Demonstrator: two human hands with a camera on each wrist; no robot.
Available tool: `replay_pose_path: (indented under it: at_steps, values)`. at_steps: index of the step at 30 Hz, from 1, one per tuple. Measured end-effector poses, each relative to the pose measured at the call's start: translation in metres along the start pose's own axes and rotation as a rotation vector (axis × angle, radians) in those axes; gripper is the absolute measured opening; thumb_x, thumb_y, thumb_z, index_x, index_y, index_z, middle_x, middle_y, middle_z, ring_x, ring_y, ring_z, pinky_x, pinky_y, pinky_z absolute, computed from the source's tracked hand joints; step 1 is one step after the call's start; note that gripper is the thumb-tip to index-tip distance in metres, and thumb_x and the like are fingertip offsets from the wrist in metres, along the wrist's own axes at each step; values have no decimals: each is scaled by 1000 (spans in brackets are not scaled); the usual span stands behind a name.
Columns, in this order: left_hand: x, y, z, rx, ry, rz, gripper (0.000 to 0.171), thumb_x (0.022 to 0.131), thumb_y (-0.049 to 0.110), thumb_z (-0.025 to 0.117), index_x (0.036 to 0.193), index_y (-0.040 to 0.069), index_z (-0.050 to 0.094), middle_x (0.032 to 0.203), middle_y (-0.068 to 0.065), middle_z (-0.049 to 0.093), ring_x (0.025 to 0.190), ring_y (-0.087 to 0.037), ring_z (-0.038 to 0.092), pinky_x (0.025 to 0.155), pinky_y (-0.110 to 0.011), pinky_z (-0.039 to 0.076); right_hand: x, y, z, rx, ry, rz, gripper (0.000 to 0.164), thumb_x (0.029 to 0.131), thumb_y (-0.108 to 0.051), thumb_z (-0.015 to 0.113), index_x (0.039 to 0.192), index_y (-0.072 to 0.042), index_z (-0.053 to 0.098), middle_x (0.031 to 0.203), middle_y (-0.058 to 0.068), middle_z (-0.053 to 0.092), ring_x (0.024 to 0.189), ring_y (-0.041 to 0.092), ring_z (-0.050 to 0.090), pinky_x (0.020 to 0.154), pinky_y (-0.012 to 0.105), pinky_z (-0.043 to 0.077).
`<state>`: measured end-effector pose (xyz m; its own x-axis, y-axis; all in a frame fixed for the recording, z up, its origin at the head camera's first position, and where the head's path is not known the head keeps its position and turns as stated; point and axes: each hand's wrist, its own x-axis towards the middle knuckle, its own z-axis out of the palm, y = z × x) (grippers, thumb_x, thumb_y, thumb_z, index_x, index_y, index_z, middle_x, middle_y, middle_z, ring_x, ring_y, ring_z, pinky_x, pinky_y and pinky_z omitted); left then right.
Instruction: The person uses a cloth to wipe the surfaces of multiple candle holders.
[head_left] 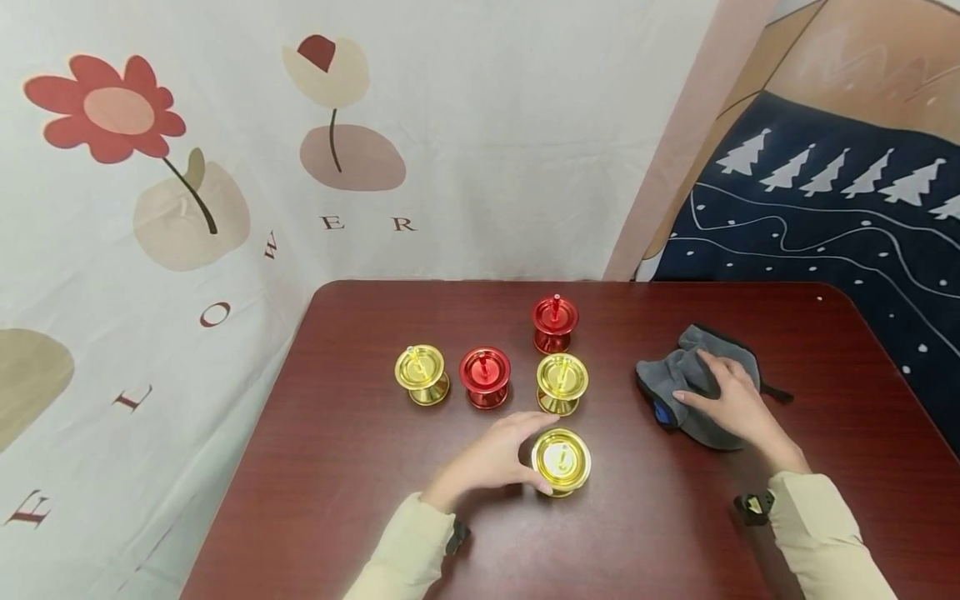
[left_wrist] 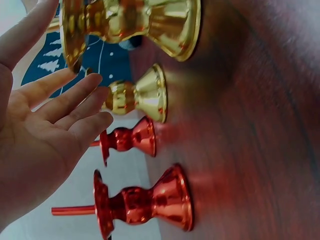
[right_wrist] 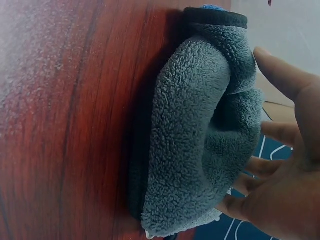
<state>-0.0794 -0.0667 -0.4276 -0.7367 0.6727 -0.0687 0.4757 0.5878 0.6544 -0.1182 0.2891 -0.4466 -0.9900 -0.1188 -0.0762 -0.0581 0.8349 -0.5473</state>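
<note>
A shiny gold candle holder (head_left: 561, 461) stands upright nearest the front. My left hand (head_left: 498, 454) is beside its left, thumb and fingers spread around the rim; in the left wrist view the hand (left_wrist: 45, 120) shows an uncurled palm, and whether it touches the gold candle holder (left_wrist: 165, 22) is hard to tell. On the right, my right hand (head_left: 731, 400) is over a crumpled grey cloth (head_left: 693, 379) with black edging and a bit of blue. The right wrist view shows spread fingers by the fluffy grey cloth (right_wrist: 185, 130); light contact cannot be judged.
Behind the front holder stand another gold candle holder (head_left: 562, 379) and a red one (head_left: 555, 321). Left of these are a second red candle holder (head_left: 485, 375) and a gold one (head_left: 420, 371). The dark reddish table (head_left: 337, 500) meets patterned fabric at its back edge.
</note>
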Motion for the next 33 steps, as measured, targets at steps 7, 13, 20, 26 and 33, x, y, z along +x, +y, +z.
replay_pose_path:
  at_steps: [7, 13, 20, 26, 33]
  values:
    - [3, 1, 7, 1, -9, 14, 88, 60, 33, 84, 134, 9, 44, 130, -5, 50, 120, -18, 44, 101, -31, 33, 7, -2, 1, -21, -54, 40, 98, 76, -47, 69, 139, 9, 20, 129, 42, 23, 116, 55, 27, 89, 67, 27]
    - [3, 1, 10, -12, -15, 8, 89, 60, 33, 84, 135, 10, 43, 130, -6, 50, 120, -19, 44, 100, -31, 33, 7, -3, 4, -49, -97, 7, 100, 70, -46, 74, 139, 5, 24, 132, 39, 27, 117, 56, 26, 86, 71, 25]
    - [5, -1, 12, -30, 6, 25, 87, 60, 32, 85, 133, 8, 45, 127, -5, 52, 118, -16, 46, 99, -29, 35, 6, -5, 6, 20, -123, -28, 90, 75, -40, 73, 138, 6, 27, 134, 37, 28, 120, 53, 26, 93, 64, 25]
    - [5, -3, 12, -52, 25, 30, 84, 59, 31, 85, 131, 7, 48, 124, -5, 55, 114, -15, 49, 97, -29, 37, 5, -4, 9, 13, -137, -69, 96, 70, -41, 76, 137, 7, 28, 132, 38, 29, 119, 54, 27, 91, 65, 28]
    - [6, -5, 13, -102, 65, 30, 81, 58, 31, 86, 127, 5, 52, 120, -5, 58, 110, -14, 52, 94, -30, 39, 3, -5, 10, 40, -152, -91, 89, 71, -34, 77, 138, 2, 31, 134, 33, 32, 120, 51, 29, 90, 64, 29]
